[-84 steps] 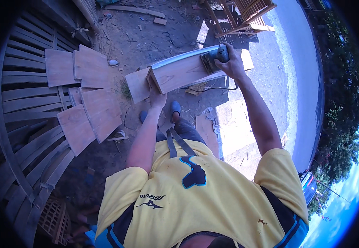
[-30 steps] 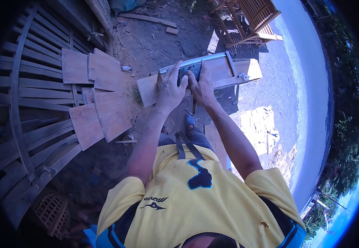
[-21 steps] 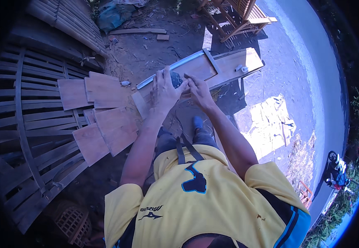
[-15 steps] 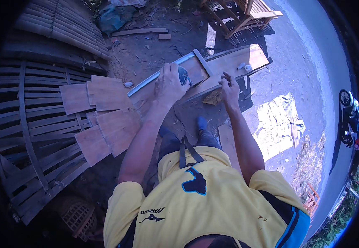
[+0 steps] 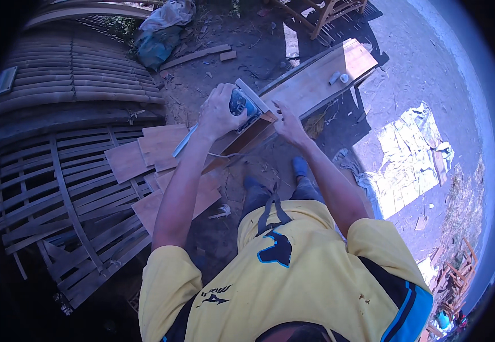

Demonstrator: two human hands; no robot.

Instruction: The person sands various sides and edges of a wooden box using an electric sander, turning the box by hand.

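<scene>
Out to the left of both hands lies a curved lattice of bamboo slats (image 5: 59, 199) on the dirt, and between it and the left hand a loose heap of short flat boards (image 5: 145, 154) overlaps, some tucked under the forearm. The left hand (image 5: 218, 111) is closed around a dark, rounded power tool (image 5: 242, 104) — fingers wrapped over its top, gripping it firmly — and the tool sits on the near end of a long wooden plank (image 5: 316, 80). A thin pale strip (image 5: 183, 141) pokes out below that wrist. Just to the right of the tool, the right hand (image 5: 287, 122) rests on the plank's edge with fingers spread and pressing down, holding nothing I can make out. The plank runs away up and to the right of both hands, with two small white objects (image 5: 338, 77) lying near its far end — too small to tell what they are. Further right, a crumpled pale sheet (image 5: 412, 154) lies on the sunlit ground
</scene>
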